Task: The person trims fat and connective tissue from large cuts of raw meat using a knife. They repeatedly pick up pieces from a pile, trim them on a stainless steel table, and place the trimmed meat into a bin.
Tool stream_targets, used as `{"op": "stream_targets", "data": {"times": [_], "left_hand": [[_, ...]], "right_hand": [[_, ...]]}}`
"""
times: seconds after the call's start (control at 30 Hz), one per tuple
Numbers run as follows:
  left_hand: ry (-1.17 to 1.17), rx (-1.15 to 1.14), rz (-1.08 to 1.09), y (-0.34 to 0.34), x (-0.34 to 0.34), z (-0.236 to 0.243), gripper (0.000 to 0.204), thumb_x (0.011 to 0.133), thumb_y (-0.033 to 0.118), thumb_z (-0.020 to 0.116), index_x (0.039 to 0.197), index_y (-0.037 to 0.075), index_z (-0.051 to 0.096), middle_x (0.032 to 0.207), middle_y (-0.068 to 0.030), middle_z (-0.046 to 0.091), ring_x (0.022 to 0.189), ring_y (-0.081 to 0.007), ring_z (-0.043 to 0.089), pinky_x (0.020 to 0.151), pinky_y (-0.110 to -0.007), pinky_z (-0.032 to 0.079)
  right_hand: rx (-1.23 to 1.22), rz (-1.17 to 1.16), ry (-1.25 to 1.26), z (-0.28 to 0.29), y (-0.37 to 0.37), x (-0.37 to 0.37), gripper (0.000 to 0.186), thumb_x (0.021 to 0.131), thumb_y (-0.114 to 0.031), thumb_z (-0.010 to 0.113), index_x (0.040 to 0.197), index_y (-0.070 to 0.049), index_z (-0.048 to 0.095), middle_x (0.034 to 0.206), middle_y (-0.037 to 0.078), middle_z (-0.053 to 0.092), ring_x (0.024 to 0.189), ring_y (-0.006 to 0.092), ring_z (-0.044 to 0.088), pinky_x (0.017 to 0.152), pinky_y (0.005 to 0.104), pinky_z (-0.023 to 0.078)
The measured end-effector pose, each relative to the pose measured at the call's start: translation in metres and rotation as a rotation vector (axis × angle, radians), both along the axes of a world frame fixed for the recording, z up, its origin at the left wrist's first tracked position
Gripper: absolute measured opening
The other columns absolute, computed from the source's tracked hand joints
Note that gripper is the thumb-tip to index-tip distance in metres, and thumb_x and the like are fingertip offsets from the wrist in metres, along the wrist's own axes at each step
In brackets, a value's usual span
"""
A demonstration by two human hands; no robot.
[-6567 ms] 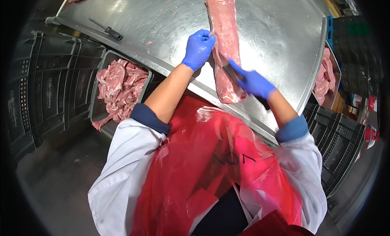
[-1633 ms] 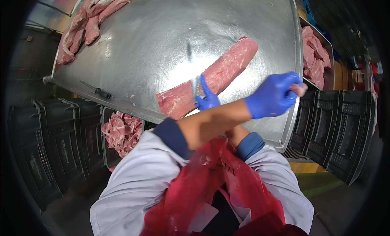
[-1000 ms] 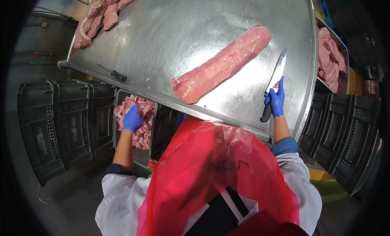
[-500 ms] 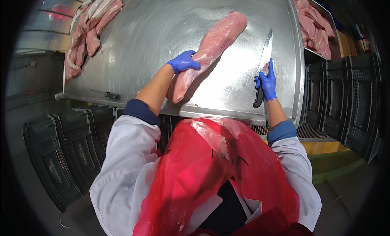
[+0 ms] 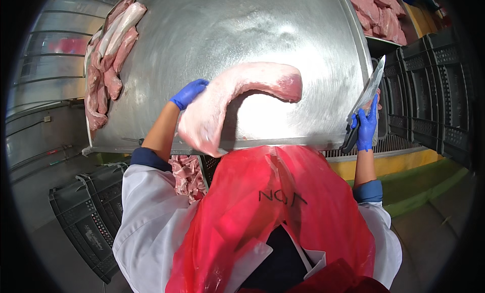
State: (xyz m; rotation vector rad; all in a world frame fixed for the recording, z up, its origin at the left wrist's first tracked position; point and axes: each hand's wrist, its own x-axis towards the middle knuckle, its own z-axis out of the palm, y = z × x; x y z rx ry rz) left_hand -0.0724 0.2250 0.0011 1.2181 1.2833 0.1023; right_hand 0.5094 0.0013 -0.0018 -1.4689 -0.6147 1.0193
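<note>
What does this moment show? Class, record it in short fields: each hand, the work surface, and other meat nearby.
Left hand: blue glove, grips long pork loin, lifted and bent over the table
Right hand: blue glove, holds knife, blade up, at table's right edge
Surface: steel table
Other meat: cuts at far left, tray at far right

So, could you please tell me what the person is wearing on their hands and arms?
Both the left hand and the right hand wear blue disposable gloves. The forearms are bare. Each arm has a white coat sleeve pushed up, with a dark blue cuff at its end.
</note>
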Motion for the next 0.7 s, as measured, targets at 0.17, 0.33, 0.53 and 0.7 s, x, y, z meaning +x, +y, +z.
{"op": "stream_targets", "data": {"times": [0.17,0.33,0.53,0.7], "left_hand": [[0.256,1.198,-0.416,-0.058,0.114,0.026,0.050,0.074,0.031,0.076,0.112,0.002,0.062,0.109,-0.0218,0.062,0.101,-0.0408,0.059,0.090,-0.049,0.049],[0.347,1.286,-0.565,-0.086,0.205,0.005,0.031,0.076,0.029,0.075,0.092,0.006,0.061,0.090,-0.0128,0.060,0.086,-0.0314,0.059,0.076,-0.047,0.047],[0.482,1.348,-0.576,-0.075,0.213,-0.024,0.013,0.080,0.015,0.063,0.090,0.007,0.061,0.081,-0.0124,0.058,0.077,-0.0299,0.058,0.070,-0.042,0.048],[0.574,1.202,-0.597,-0.079,0.210,-0.021,0.013,0.082,0.018,0.063,0.088,0.006,0.065,0.088,-0.0162,0.064,0.085,-0.0339,0.063,0.076,-0.044,0.053]], "right_hand": [[0.043,0.018,0.174,-0.023,0.005,-0.022,0.081,0.096,0.005,0.051,0.162,-0.023,0.013,0.076,0.006,0.057,0.053,0.0105,0.055,0.046,0.0237,0.049],[0.053,0.181,0.106,-0.022,0.027,-0.052,0.081,0.096,0.005,0.052,0.162,-0.022,0.013,0.077,0.005,0.058,0.054,0.0100,0.056,0.046,0.0229,0.049],[0.002,0.360,0.030,-0.009,0.038,-0.072,0.081,0.095,0.005,0.053,0.162,-0.020,0.015,0.085,0.000,0.057,0.062,0.0073,0.054,0.059,0.0237,0.053],[-0.034,0.461,-0.035,-0.010,0.049,-0.095,0.080,0.095,0.003,0.053,0.162,-0.023,0.016,0.089,0.003,0.061,0.062,0.0077,0.057,0.059,0.0244,0.054]]}}
